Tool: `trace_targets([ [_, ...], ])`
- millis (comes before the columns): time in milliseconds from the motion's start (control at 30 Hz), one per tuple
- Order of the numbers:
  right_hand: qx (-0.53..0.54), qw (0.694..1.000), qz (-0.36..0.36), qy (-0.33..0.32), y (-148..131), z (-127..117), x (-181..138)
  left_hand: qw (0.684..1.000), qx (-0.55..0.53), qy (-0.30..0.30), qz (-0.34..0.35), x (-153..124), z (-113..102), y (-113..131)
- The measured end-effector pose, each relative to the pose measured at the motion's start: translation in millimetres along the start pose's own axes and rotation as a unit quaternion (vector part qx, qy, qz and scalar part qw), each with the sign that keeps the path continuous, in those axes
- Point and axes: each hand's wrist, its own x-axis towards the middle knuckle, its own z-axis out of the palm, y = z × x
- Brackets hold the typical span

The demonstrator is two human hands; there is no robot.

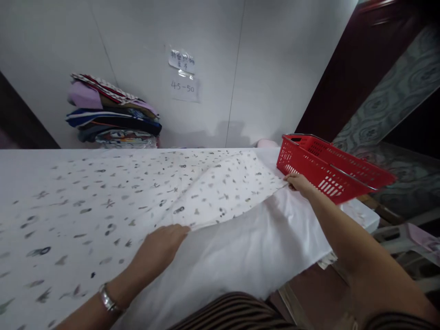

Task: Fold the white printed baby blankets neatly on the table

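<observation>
Your left hand (pixel 164 245) and right hand (pixel 298 182), fingers closed, pinch one printed cloth (pixel 209 195) by its near edge; one basket (pixel 302 161) sits right.

A silver bracelet (pixel 106 298) accompanies a dark, tan-striped garment (pixel 233 312).
</observation>
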Motion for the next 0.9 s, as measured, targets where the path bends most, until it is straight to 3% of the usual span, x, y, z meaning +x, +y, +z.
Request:
trace_targets([
  [133, -0.022, 0.998, 0.051, -0.010, 43.1, 2.4, -25.1, 0.999, -0.025, -0.034, 0.013, -14.8, 31.4, 11.4],
  [367, -0.085, 0.994, 0.076, 0.001, 72.8, 0.1, -45.5, 0.997, -0.031, -0.070, 0.010, -17.9, 32.8, 23.2],
  [667, -0.232, 0.972, 0.041, -0.001, 78.8, 11.3, -51.8, 0.994, -0.073, -0.075, -0.007, -11.4, 41.2, 17.0],
  [900, -0.296, 0.951, -0.086, -0.026, 66.7, 26.1, -62.8, 0.987, -0.118, -0.105, -0.021, -1.5, 22.3, 9.2],
])
